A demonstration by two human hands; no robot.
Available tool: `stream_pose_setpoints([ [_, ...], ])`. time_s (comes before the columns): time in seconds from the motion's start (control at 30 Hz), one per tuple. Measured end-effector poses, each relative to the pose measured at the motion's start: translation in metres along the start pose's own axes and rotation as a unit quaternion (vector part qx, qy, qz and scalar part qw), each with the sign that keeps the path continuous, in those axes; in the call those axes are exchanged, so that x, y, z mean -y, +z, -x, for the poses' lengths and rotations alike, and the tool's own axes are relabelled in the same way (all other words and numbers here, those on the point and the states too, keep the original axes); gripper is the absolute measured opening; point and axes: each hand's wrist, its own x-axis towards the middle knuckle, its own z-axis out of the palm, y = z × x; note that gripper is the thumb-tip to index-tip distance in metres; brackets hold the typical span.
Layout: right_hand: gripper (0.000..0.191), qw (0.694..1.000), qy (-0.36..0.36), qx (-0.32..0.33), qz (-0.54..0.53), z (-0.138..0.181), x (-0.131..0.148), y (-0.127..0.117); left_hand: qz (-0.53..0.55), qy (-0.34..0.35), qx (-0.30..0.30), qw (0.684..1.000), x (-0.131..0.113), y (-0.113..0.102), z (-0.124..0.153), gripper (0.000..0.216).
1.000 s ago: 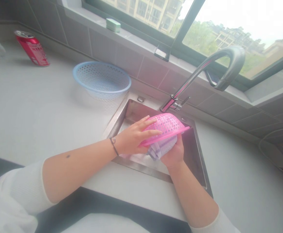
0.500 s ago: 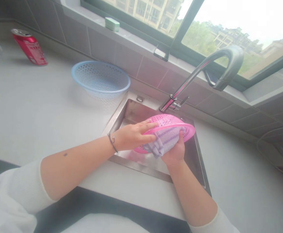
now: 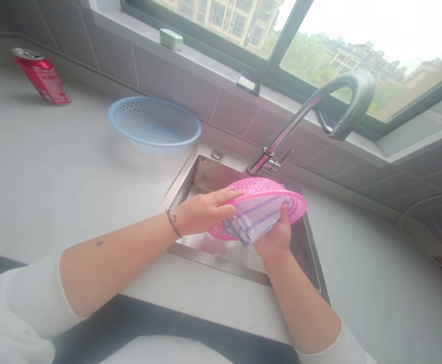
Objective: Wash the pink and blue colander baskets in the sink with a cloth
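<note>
The left hand [image 3: 202, 212] grips the rim of the pink basket [image 3: 262, 186], holding it tilted over the sink [image 3: 206, 177]. The right hand [image 3: 276, 237], just beside it, clutches a striped cloth [image 3: 257, 215] pressed inside the basket. Wiping seems underway, not finished. A blue basket [image 3: 155, 121] sits beyond the left hand on the worktop [image 3: 54, 167].

Setting: domestic kitchen. Evidence: stainless steel sink [image 3: 206, 174] set into a pale bench [image 3: 54, 167]; curved chrome faucet [image 3: 319, 101] behind it; grey tiled backsplash [image 3: 156, 76]; window [image 3: 357, 40] overlooking apartment blocks and trees. On the bench: blue plastic basket [image 3: 156, 143], red drink can [image 3: 41, 76]. Green block [image 3: 171, 38] on the sill.
</note>
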Motion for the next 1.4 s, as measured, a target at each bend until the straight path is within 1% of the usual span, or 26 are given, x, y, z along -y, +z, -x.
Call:
stream_pose_setpoints([
  [0.2, 0.073, 1.000, 0.010, -0.009, -0.003, -0.001, -0.001, 0.003, 0.031, -0.013, 0.021, 0.999, -0.002, 0.003, -0.001, 0.024],
  [0.5, 0.074, 1.000, 0.006, 0.011, -0.009, -0.001, -0.003, 0.005, 0.010, -0.022, 0.002, 1.000, -0.009, 0.014, 0.000, 0.017],
  [0.6, 0.073, 1.000, 0.008, 0.010, -0.019, -0.001, -0.002, 0.005, 0.018, -0.016, 0.002, 1.000, -0.009, 0.012, 0.000, 0.016],
  [0.7, 0.072, 1.000, -0.001, -0.012, -0.018, -0.001, 0.000, 0.004, 0.024, -0.002, 0.012, 1.000, -0.008, 0.010, 0.000, 0.015],
  [0.9, 0.070, 1.000, -0.004, -0.025, -0.017, 0.000, 0.001, 0.005, 0.000, 0.025, 0.005, 1.000, -0.007, 0.013, -0.002, 0.020],
  [1.1, 0.068, 1.000, -0.018, -0.016, -0.001, 0.000, 0.000, 0.008, 0.004, 0.021, 0.005, 1.000, -0.012, 0.013, -0.005, 0.011],
  [1.23, 0.068, 1.000, -0.021, -0.010, 0.005, 0.001, -0.001, 0.008, 0.018, -0.001, 0.002, 1.000, -0.015, 0.015, -0.003, 0.018],
  [1.4, 0.070, 1.000, -0.016, -0.021, -0.005, 0.000, 0.002, 0.007, 0.048, -0.009, 0.032, 0.998, -0.011, 0.016, -0.001, 0.023],
])
